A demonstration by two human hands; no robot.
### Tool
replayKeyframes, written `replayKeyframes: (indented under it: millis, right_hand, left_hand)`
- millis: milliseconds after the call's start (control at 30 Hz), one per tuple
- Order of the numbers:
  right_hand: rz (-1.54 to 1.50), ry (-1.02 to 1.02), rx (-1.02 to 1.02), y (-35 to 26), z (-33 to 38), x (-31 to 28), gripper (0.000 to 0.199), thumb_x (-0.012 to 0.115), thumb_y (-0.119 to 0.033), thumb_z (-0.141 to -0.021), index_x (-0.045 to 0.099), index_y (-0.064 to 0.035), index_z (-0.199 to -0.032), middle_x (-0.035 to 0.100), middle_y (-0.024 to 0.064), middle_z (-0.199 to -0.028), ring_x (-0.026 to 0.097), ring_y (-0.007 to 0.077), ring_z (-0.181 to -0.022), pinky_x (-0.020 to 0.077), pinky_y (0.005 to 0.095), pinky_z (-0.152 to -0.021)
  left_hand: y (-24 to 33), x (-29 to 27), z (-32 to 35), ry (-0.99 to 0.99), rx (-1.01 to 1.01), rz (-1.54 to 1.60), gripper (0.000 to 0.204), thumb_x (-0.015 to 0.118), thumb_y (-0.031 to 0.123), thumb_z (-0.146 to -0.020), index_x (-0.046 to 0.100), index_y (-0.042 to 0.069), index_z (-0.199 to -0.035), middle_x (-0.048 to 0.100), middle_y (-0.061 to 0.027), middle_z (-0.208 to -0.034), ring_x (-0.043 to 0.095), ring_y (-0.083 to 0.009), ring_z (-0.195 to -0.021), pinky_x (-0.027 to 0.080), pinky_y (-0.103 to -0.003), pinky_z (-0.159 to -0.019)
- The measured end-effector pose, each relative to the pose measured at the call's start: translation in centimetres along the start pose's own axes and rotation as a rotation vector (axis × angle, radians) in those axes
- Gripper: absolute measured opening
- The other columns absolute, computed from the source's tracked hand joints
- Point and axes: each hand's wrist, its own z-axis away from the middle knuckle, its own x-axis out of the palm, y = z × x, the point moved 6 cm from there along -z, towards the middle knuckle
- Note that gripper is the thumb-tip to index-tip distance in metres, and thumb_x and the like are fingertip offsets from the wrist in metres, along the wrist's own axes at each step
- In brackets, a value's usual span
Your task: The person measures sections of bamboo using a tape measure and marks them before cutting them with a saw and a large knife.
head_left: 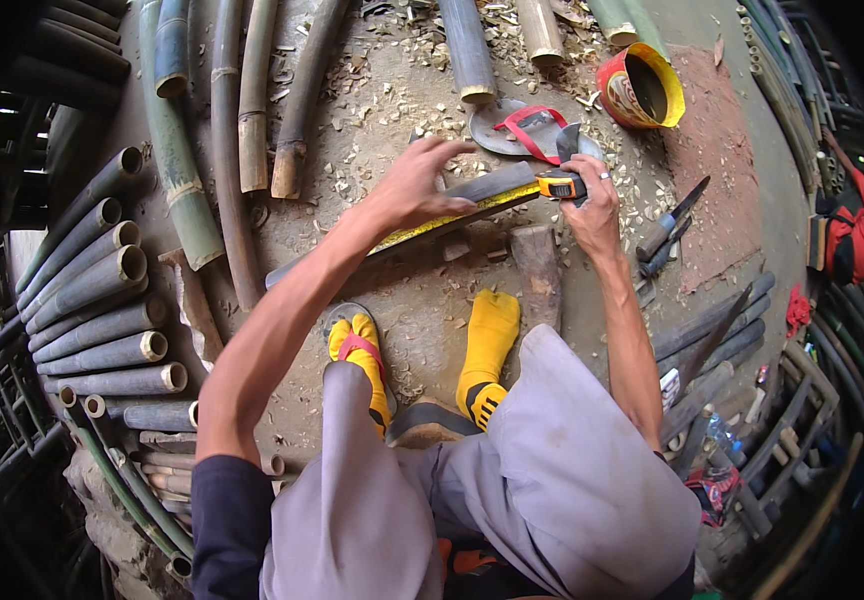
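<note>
**Tape drawn along a split bamboo strip on a crowded dirt floor**

The long dark split bamboo strip (402,232) lies on the dirt floor (422,300) just ahead of the person's yellow-socked feet (487,340). Its long axis runs from lower left up to upper right, the far end pointing toward the grey sandal with red straps (527,128). A yellow tape blade (442,218) lies along its top face.

The left hand (414,185) presses down with spread fingers on the strip and tape near the middle, its grip flat rather than clenched. The right hand (592,200) is closed around the orange and black tape measure case (560,184) at the strip's upper right end.

Room is tight. Stacked bamboo tubes (102,300) fence the left edge, more poles (242,100) lie beyond the strip, and a wooden block (540,270) sits just under its right part. Dark-handled tools (667,230) lie near on the right; the bare floor is littered with wood chips.
</note>
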Motion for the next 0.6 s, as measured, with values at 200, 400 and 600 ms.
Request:
replayKeyframes:
  millis: [200, 400, 600]
  right_hand:
    - [-0.025, -0.036, 0.014, -0.5, -0.6, 0.7, 0.040, 0.061, 0.008, -0.064, 0.058, -0.0049, -0.102, 0.056, 0.0156, -0.111, 0.057, 0.0365, -0.103, 0.0456, 0.0424, -0.089]
    - [-0.739, 0.052, 0.304, 2.4, 0.5, -0.4, 0.052, 0.057, 0.005, -0.068, 0.056, -0.0053, -0.119, 0.058, 0.0120, -0.113, 0.059, 0.0248, -0.101, 0.0475, 0.0373, -0.089]
    - [0.032, -0.179, 0.356, 11.2, 1.2, 2.3, 0.050, 0.063, -0.002, -0.076, 0.055, -0.0068, -0.126, 0.056, 0.0155, -0.115, 0.056, 0.0249, -0.101, 0.0458, 0.0342, -0.088]
  left_hand:
    - [-0.1, 7.9, -8.4, -0.428, 0.232, -0.100, 0.083, 0.079, 0.025, -0.062, 0.044, 0.017, -0.137, 0.055, -0.0193, -0.122, 0.048, -0.0353, -0.118, 0.041, -0.042, -0.101]
    - [-0.3, 7.8, -8.1, -0.545, 0.099, -0.055, 0.073, 0.074, 0.023, -0.066, 0.049, 0.010, -0.133, 0.063, -0.0204, -0.111, 0.060, -0.0339, -0.103, 0.048, -0.041, -0.089]
    - [0.5, 7.3, -8.6, -0.552, 0.106, -0.046, 0.069, 0.075, 0.021, -0.067, 0.050, 0.009, -0.131, 0.065, -0.0197, -0.107, 0.062, -0.0337, -0.100, 0.049, -0.041, -0.087]
